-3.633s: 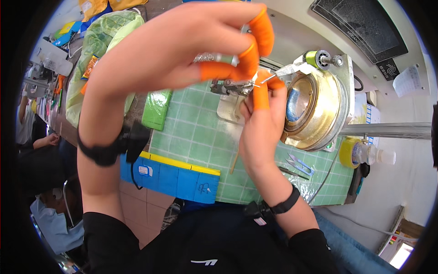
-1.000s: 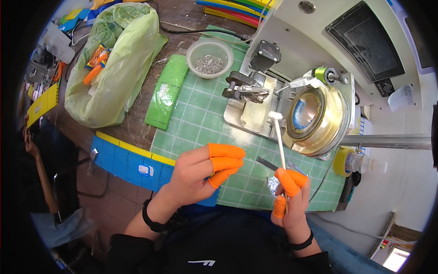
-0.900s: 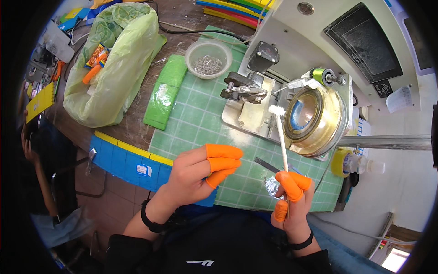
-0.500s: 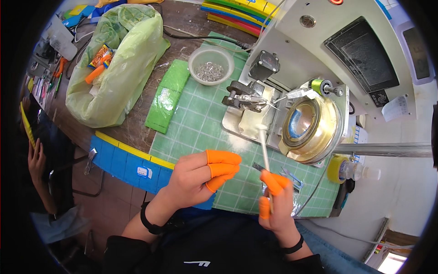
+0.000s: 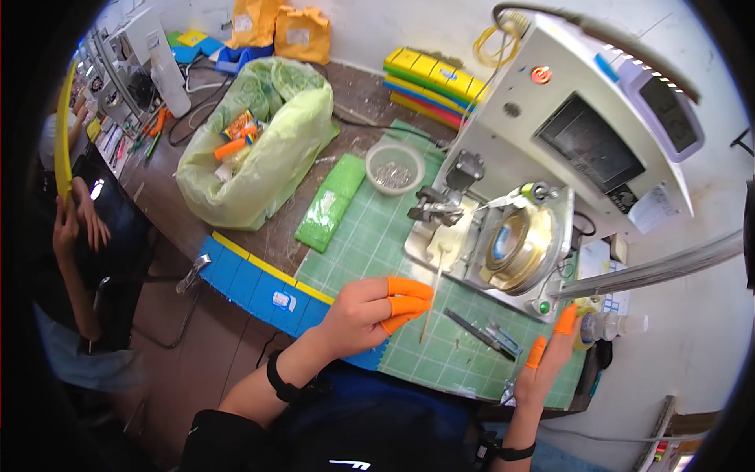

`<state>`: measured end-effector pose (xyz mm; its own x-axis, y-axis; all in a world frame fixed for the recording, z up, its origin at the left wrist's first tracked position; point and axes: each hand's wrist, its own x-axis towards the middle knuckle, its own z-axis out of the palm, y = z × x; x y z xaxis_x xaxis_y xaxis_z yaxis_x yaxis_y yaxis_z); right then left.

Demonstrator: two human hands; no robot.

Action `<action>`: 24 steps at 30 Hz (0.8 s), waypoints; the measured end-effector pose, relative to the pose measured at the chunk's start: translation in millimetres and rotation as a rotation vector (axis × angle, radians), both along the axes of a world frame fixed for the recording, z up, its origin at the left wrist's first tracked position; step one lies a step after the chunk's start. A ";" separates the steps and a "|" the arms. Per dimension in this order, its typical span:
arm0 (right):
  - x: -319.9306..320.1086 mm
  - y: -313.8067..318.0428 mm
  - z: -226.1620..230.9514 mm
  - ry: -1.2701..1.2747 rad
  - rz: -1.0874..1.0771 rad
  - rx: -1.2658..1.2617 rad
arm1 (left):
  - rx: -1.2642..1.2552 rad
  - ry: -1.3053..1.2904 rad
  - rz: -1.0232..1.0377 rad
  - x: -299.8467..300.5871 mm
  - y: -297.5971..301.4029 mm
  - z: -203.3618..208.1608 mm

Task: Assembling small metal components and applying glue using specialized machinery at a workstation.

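My left hand (image 5: pixel 366 311) wears orange finger cots and is curled over the green cutting mat (image 5: pixel 370 236). Its fingertips close on the middle of a thin white swab stick (image 5: pixel 429 303). The stick's upper end rests by the white plate of the small clamp fixture (image 5: pixel 440 212). My right hand (image 5: pixel 546 366), also with orange cots, is spread and holds nothing. It hovers at the mat's right end, near a small bottle (image 5: pixel 602 326). Dark tweezers (image 5: pixel 476 332) lie on the mat between my two hands.
A grey machine (image 5: pixel 566 134) with a brass round fixture (image 5: pixel 515 244) fills the right. A bowl of metal parts (image 5: pixel 395 167), a green packet (image 5: pixel 330 203) and a yellow-green plastic bag (image 5: pixel 259 153) sit further left. Blue trays (image 5: pixel 252 275) line the bench edge. Another person (image 5: pixel 71 236) sits at far left.
My right hand has let go of the swab stick and moved down and right, opening. My left hand has shifted toward the stick and now meets it.
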<state>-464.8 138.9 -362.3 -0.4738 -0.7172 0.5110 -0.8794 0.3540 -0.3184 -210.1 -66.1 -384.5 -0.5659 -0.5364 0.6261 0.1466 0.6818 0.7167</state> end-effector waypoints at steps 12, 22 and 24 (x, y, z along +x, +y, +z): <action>-20.2 40.8 4.8 -0.121 0.081 0.000 | 0.091 0.108 -0.005 -2.7 -21.1 86.2; -12.8 10.2 -14.5 -0.056 0.118 0.229 | 0.188 -0.012 0.051 7.9 16.6 41.9; -15.9 12.8 -5.2 -0.099 0.116 0.230 | 0.350 0.070 0.012 7.3 20.1 26.2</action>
<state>-480.7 151.8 -367.5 -0.4209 -0.8616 0.2839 -0.8870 0.3254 -0.3276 -202.8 -46.0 -358.3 -0.5204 -0.7318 0.4401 0.1967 0.3988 0.8957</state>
